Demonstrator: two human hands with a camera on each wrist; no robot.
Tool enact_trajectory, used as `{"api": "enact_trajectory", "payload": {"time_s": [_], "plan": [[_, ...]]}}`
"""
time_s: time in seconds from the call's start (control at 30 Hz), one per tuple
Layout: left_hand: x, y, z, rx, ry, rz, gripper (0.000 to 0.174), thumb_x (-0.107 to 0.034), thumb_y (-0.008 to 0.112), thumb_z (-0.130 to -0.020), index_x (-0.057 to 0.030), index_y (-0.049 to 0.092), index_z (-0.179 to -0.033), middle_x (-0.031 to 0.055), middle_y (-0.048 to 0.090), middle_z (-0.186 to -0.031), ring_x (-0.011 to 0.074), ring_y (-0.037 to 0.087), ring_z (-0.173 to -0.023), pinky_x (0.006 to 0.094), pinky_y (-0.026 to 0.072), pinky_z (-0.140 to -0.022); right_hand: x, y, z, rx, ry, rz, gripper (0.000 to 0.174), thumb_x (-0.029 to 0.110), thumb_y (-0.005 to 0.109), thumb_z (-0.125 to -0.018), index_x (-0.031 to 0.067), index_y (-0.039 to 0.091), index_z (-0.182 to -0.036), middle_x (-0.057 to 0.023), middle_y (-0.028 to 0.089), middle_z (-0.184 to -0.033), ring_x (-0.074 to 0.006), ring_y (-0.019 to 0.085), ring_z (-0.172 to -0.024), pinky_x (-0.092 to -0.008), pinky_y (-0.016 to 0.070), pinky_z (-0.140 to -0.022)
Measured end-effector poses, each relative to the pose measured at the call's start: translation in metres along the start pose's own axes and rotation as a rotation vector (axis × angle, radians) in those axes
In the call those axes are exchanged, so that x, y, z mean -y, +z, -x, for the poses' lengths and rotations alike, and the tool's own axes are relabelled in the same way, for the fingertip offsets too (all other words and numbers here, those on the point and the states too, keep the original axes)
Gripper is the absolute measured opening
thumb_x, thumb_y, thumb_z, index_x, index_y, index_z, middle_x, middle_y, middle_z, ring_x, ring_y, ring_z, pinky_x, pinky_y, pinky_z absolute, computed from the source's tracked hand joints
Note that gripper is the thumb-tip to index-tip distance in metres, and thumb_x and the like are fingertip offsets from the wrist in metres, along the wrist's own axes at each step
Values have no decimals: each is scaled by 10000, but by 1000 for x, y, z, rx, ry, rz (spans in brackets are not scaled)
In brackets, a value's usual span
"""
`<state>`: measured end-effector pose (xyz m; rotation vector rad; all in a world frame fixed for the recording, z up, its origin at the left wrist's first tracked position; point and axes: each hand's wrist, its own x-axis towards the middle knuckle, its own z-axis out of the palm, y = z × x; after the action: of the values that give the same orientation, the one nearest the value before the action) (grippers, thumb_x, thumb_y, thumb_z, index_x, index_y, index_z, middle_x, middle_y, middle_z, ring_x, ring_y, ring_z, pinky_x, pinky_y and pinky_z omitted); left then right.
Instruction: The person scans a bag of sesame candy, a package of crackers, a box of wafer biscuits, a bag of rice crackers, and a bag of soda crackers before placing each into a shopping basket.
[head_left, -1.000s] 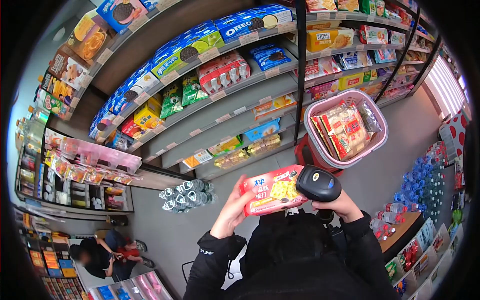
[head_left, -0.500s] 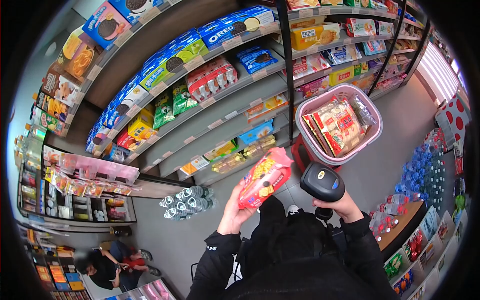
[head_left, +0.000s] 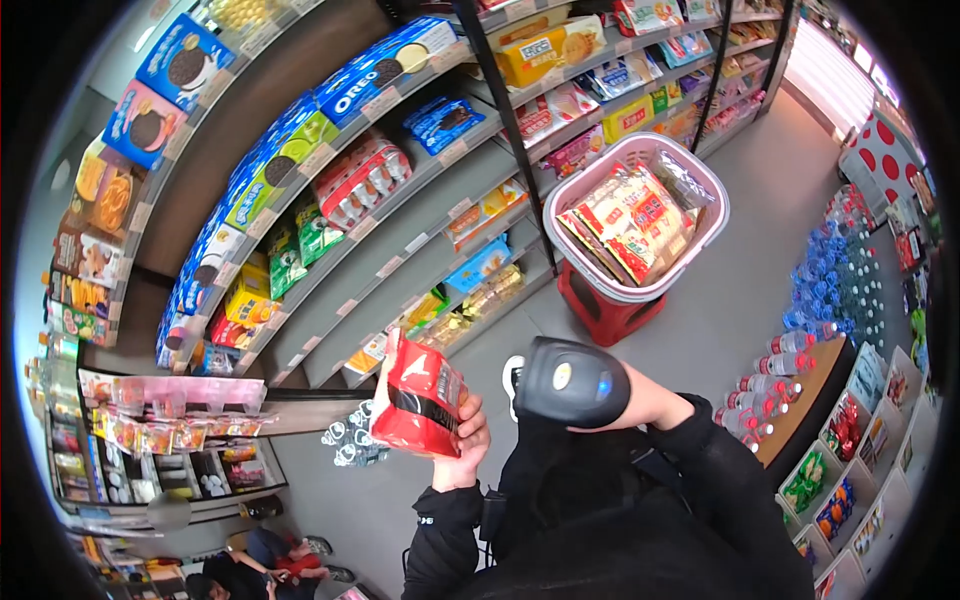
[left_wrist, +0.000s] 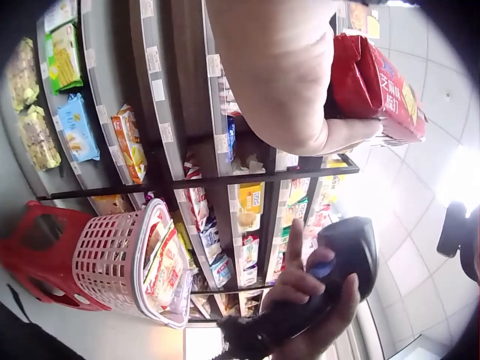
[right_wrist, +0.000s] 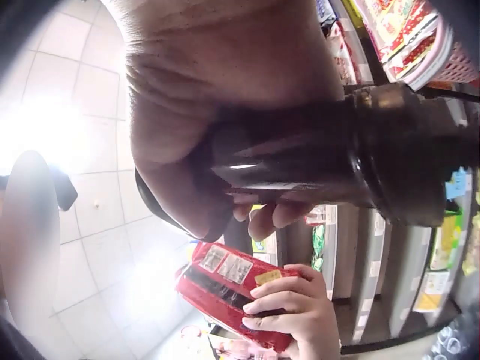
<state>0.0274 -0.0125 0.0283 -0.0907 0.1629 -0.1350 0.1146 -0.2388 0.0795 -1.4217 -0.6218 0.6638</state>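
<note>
A glossy red, block-shaped plastic snack packet (head_left: 420, 398) with a black band and white printed panels on one face is held tilted in the left hand (head_left: 468, 440). Apart from it, a black plastic handheld scanner (head_left: 570, 390), its rounded head bearing a pale oval mark and a bright blue spot, is gripped by its thick handle in the right hand (head_left: 655, 400).

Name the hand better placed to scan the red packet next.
Probably the right hand: it grips the black scanner, whose head appears turned toward the red packet. The left hand holds that packet, so it suits presenting it.
</note>
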Motion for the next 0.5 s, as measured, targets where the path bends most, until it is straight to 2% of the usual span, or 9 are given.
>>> {"api": "enact_trajectory", "payload": {"time_s": [0.07, 0.1, 0.13, 0.2, 0.23, 0.27, 0.33, 0.5], "plan": [[5, 3, 0, -71, -42, -101, 245, -242, 518, -787, -18, 423, -815, 58, 389, -701, 136, 447, -525, 200, 461, -373, -4, 4, -9, 67, -127, -85, 590, 98, 729, -553, -2, 450, -1063, -92, 538, -1000, -129, 488, -902, -279, 388, -819], [10, 6, 1, -173, -16, -124, 241, -258, 497, -800, -39, 407, -755, 58, 396, -684, 133, 455, -513, 190, 440, -351, 1, 4, -11, 123, -137, -76, 579, 89, 726, -549, -2, 455, -1053, -92, 541, -983, -138, 489, -903, -281, 388, -816], [12, 1, 1, -172, -20, -127, 241, -258, 497, -800, -39, 407, -755, 58, 396, -684, 133, 455, -513, 190, 440, -351, 2, 4, -11, 119, -140, -75, 579, 89, 726, -549, -2, 455, -1053, -92, 541, -983, -138, 489, -903, -281, 388, -816], [13, -9, 3, -405, 101, -276, 242, -277, 475, -812, -38, 454, -842, 61, 402, -679, 131, 450, -501, 182, 418, -337, 3, 5, -12, 185, -176, -92, 574, 83, 721, -552, 0, 454, -1053, -96, 542, -971, -146, 495, -896, -283, 391, -810], [10, -8, 5, -331, 16, -184, 278, -282, 456, -823, -62, 466, -993, 66, 407, -674, 126, 443, -493, 179, 401, -334, -1, 7, -9, 128, -174, -123, 571, 82, 719, -552, 0, 453, -1051, -96, 542, -971, -156, 503, -891, -286, 396, -800], [9, -7, 4, -331, 16, -185, 278, -282, 456, -823, -62, 466, -993, 66, 407, -674, 126, 443, -493, 179, 401, -334, -1, 7, -8, 128, -175, -124, 571, 82, 719, -552, 0, 453, -1051, -96, 542, -971, -156, 503, -891, -286, 396, -800], [10, -3, 1, -69, -66, -46, 330, -273, 449, -829, -106, 428, -1112, 66, 401, -673, 120, 431, -484, 180, 392, -336, 2, 7, -7, 78, -121, -53, 533, 84, 710, -562, 3, 470, -1031, -96, 551, -956, -164, 516, -875, -288, 401, -790], [-1, -1, -3, -83, -53, -105, 314, -266, 444, -834, -111, 432, -1107, 60, 393, -667, 113, 417, -471, 179, 378, -334, 12, 8, -9, 169, -126, 75, 425, 85, 677, -589, 10, 500, -967, -115, 567, -890, -200, 541, -821, -293, 419, -757]]}}
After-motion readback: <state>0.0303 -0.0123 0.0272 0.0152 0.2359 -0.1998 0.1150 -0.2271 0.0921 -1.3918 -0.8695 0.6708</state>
